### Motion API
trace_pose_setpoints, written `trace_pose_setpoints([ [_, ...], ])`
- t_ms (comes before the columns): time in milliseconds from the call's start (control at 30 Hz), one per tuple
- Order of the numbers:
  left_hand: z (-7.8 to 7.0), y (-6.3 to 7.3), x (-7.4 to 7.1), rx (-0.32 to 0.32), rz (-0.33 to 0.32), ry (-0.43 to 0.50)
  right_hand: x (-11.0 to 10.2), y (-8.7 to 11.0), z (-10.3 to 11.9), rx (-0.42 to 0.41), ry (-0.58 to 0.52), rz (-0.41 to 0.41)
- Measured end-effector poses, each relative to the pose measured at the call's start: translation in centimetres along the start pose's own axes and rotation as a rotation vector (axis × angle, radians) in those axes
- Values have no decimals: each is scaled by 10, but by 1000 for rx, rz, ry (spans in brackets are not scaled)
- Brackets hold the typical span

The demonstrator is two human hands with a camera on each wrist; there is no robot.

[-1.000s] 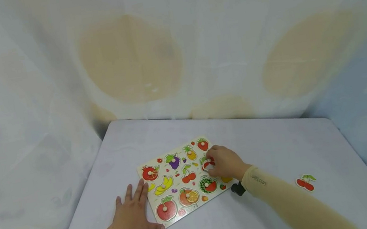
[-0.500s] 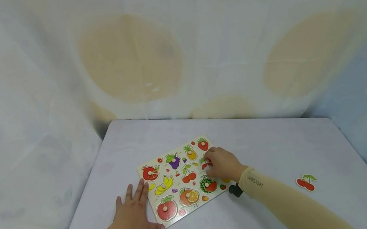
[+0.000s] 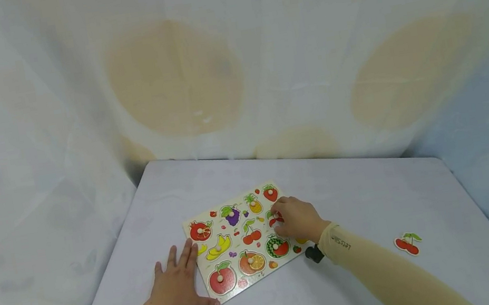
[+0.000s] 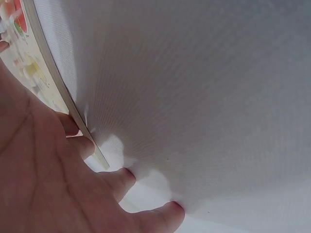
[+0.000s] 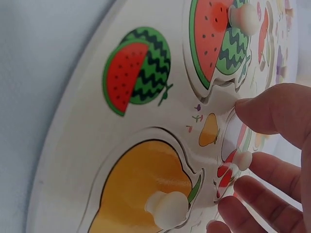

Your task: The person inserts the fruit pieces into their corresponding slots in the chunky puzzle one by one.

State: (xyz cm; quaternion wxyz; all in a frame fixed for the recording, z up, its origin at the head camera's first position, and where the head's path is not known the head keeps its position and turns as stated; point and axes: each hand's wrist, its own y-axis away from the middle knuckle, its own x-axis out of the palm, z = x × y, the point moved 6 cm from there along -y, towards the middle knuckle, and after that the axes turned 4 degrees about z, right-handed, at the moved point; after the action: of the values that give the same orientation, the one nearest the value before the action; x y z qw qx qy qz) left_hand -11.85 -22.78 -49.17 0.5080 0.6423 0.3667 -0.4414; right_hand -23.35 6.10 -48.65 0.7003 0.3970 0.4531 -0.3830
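A fruit puzzle board (image 3: 239,239) with knobbed pieces lies tilted on the table in the head view. My left hand (image 3: 174,283) rests spread at its left edge, fingers straight, fingertips on the board's edge and the thumb at its near corner. In the left wrist view, fingertips (image 4: 127,175) press the cloth beside the board edge. My right hand (image 3: 300,218) bends over a red-and-green fruit puzzle piece (image 3: 275,218) on the board's right side. The right wrist view shows its fingers curled around that piece's white knob (image 5: 242,159), the thumb at the rim.
A loose cherry piece (image 3: 408,244) lies on the white table to the right. The watermelon piece (image 5: 214,39) and a yellow fruit piece (image 5: 146,189) sit near the right hand. A dark wrist camera (image 3: 314,254) hangs under the right wrist. Fabric walls (image 3: 231,69) surround the table.
My right hand and forearm have shifted slightly left over the board since a second ago, then stayed nearly still. The left hand, board and loose cherry piece look unchanged.
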Motion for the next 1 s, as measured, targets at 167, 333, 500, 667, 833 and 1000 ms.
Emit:
trace_pose_setpoints([
  [167, 0, -1, 1, 2, 1, 0, 1, 2, -1, 2, -2, 5],
  [333, 0, -1, 1, 6, -2, 4, -3, 6, -11, 48, -54, 8],
  [500, 0, -1, 2, 8, -11, -3, -10, 18, -27, 69, -75, -15],
  [667, 0, -1, 2, 10, -15, -7, -13, 35, -50, 103, -75, -36],
  [833, 0, -1, 2, 7, -11, -9, -19, 60, -75, 116, -55, -77],
  [1000, 0, 0, 1, 5, -8, -7, -29, 87, -100, 114, -25, -144],
])
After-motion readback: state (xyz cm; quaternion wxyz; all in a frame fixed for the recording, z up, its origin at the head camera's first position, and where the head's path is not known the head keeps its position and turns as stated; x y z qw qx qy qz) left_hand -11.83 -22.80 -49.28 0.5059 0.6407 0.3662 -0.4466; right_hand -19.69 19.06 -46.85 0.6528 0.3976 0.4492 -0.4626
